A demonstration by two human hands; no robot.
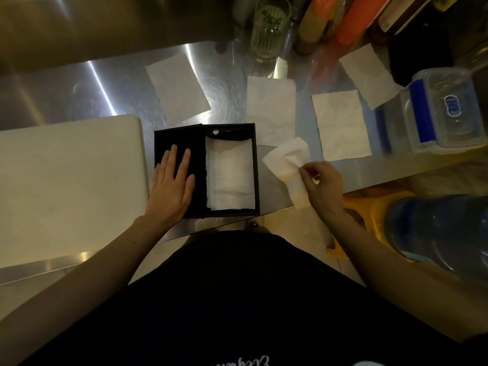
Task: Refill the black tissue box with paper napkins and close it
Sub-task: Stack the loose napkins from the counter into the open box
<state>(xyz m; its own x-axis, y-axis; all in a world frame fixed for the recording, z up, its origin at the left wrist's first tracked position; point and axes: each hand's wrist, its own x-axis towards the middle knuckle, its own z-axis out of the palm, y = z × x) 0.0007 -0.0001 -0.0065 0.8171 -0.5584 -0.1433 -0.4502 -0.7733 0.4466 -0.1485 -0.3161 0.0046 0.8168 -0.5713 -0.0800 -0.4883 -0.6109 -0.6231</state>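
Note:
The black tissue box [255,165] lies open at the near edge of the steel counter, its lid [195,140] folded out to the left. Folded white napkins [230,173] fill its right half. My left hand [173,184] rests flat on the lid, fingers spread. My right hand [320,187] pinches a crumpled white napkin [287,161] just right of the box, over the counter's edge. Several flat napkins lie farther back: one [177,88] behind the box, one [270,109], one [340,125] and one [368,75] to the right.
A white cutting board [68,186] lies left of the box. A drinking glass [269,25] and bottles [314,22] stand at the back. A clear plastic container with a blue clip [446,112] sits at the right. A blue water jug [443,231] stands below the counter.

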